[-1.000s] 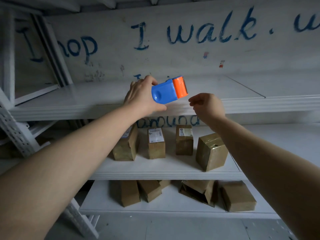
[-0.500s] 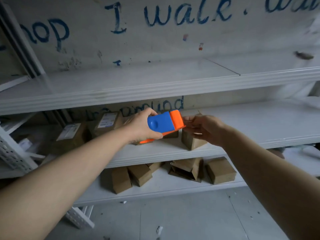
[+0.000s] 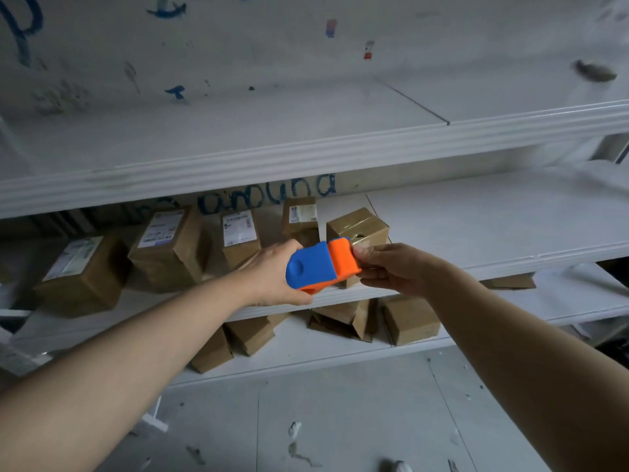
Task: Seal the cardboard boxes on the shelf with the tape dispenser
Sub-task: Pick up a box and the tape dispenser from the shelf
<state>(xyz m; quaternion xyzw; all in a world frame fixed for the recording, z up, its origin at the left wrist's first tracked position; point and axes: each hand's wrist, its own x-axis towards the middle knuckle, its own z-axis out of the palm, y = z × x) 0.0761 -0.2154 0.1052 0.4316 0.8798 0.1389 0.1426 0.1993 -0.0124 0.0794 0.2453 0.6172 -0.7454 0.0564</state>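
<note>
Tape dispenser held in both your hands, in front of the middle shelf.

Your left hand (image 3: 272, 274) grips the blue body of the tape dispenser (image 3: 320, 265), fingers wrapped round it. Your right hand (image 3: 391, 267) pinches its orange end between thumb and curled fingers; whether tape is caught there cannot be told. The dispenser is in the air just before the edge of the middle shelf (image 3: 510, 260). Five cardboard boxes (image 3: 170, 243) stand on that shelf, four with white labels; the rightmost box (image 3: 360, 226), directly behind the dispenser, shows glossy tape across its top. All five are closed, contents not visible. The lower shelf (image 3: 306, 362) carries more boxes; one of them, the opened box (image 3: 343, 318), has loose flaps, its inside in shadow.
</note>
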